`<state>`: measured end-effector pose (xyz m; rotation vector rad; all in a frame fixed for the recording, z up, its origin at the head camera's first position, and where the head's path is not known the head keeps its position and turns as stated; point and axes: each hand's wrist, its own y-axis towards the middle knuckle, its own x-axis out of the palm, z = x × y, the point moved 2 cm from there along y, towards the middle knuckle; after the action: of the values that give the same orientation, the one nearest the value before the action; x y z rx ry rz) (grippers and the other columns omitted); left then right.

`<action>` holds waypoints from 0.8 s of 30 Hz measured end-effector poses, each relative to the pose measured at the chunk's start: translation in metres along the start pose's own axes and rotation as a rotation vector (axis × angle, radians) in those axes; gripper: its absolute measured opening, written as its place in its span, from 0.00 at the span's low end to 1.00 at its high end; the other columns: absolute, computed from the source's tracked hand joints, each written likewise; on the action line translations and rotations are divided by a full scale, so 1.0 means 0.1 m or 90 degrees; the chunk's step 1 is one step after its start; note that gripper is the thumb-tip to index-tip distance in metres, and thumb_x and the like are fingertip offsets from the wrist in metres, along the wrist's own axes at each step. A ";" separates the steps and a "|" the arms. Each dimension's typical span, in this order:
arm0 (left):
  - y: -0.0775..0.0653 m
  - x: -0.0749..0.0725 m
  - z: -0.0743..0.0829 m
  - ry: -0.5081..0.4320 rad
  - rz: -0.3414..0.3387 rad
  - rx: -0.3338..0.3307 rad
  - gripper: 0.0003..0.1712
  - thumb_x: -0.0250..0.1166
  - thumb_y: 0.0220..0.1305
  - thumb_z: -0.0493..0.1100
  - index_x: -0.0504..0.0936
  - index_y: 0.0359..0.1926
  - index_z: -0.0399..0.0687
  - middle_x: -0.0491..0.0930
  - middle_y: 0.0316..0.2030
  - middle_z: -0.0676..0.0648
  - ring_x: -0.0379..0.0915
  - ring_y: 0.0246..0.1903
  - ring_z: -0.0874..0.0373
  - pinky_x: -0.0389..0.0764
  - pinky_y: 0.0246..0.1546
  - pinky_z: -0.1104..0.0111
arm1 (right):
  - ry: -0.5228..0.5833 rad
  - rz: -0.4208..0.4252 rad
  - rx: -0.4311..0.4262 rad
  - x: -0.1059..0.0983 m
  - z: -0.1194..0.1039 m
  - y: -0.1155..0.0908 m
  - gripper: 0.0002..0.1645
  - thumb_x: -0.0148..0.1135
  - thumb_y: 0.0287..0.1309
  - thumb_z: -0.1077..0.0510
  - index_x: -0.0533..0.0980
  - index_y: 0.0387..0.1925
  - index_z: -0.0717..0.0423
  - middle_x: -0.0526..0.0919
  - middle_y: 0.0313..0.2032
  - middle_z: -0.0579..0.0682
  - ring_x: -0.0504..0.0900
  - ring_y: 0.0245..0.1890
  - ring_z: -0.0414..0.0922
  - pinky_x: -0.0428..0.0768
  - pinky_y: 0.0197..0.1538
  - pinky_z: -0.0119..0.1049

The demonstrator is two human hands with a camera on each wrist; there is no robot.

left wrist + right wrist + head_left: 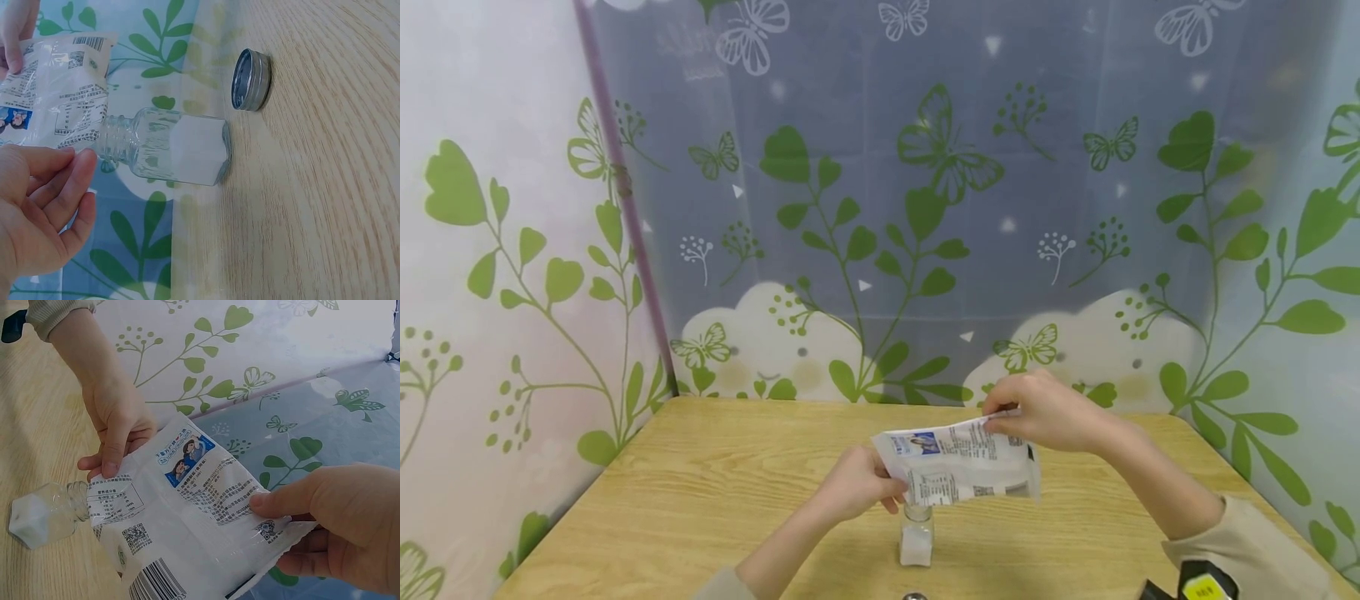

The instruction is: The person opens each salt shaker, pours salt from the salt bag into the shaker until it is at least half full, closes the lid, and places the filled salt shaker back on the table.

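A white printed plastic bag is tilted over a small glass jar, one corner of it at the jar's mouth. My left hand pinches that lower corner between thumb and fingers. At the bag's other end my right hand grips the upper edge, thumb on the printed face, as the right wrist view shows. The clear jar stands upright on the table, part filled with white powder or grains. In the left wrist view, a round metal lid lies close to the jar. The bag's opening is hidden.
The wood-grain table runs back to a patterned cloth backdrop with leaves and butterflies. Similar cloth panels flank it left and right. A black object with a yellow label shows at the lower right, near the right sleeve.
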<state>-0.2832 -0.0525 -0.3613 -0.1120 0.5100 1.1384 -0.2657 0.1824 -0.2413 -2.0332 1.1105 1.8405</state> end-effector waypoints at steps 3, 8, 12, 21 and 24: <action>0.00 0.00 0.00 0.003 0.001 -0.001 0.07 0.63 0.50 0.29 0.82 0.33 0.30 0.80 0.19 0.44 0.78 0.19 0.43 0.79 0.20 0.67 | 0.001 0.004 -0.005 -0.01 0.00 0.00 0.03 0.66 0.51 0.63 0.81 0.31 0.53 0.81 0.29 0.40 0.77 0.26 0.32 0.77 0.30 0.29; -0.01 0.00 0.01 0.000 0.000 0.001 0.08 0.63 0.50 0.29 0.82 0.34 0.30 0.81 0.20 0.44 0.77 0.17 0.49 0.79 0.21 0.65 | 0.000 0.000 0.002 0.00 -0.01 0.01 0.03 0.66 0.51 0.63 0.81 0.30 0.53 0.80 0.28 0.39 0.77 0.27 0.32 0.77 0.31 0.29; 0.00 0.00 0.01 0.000 -0.002 0.002 0.08 0.63 0.50 0.29 0.82 0.34 0.30 0.80 0.20 0.44 0.77 0.17 0.51 0.79 0.22 0.64 | 0.003 -0.002 0.005 0.00 -0.01 0.01 0.03 0.66 0.51 0.63 0.81 0.30 0.53 0.80 0.28 0.39 0.77 0.27 0.32 0.77 0.32 0.29; 0.00 -0.01 0.01 -0.002 -0.003 0.001 0.08 0.63 0.50 0.30 0.82 0.34 0.30 0.81 0.20 0.44 0.77 0.18 0.47 0.79 0.21 0.66 | -0.001 0.008 -0.003 -0.01 -0.01 0.01 0.03 0.66 0.51 0.63 0.81 0.30 0.53 0.80 0.28 0.40 0.77 0.27 0.33 0.77 0.31 0.29; -0.01 0.00 0.01 -0.002 -0.001 0.008 0.08 0.63 0.49 0.29 0.82 0.34 0.30 0.81 0.20 0.44 0.78 0.19 0.43 0.78 0.20 0.67 | -0.003 0.010 -0.006 0.00 -0.02 0.00 0.03 0.66 0.51 0.63 0.81 0.30 0.53 0.80 0.28 0.40 0.77 0.27 0.33 0.77 0.31 0.29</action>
<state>-0.2823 -0.0528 -0.3606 -0.0997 0.5137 1.1329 -0.2647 0.1812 -0.2406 -2.0308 1.1211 1.8601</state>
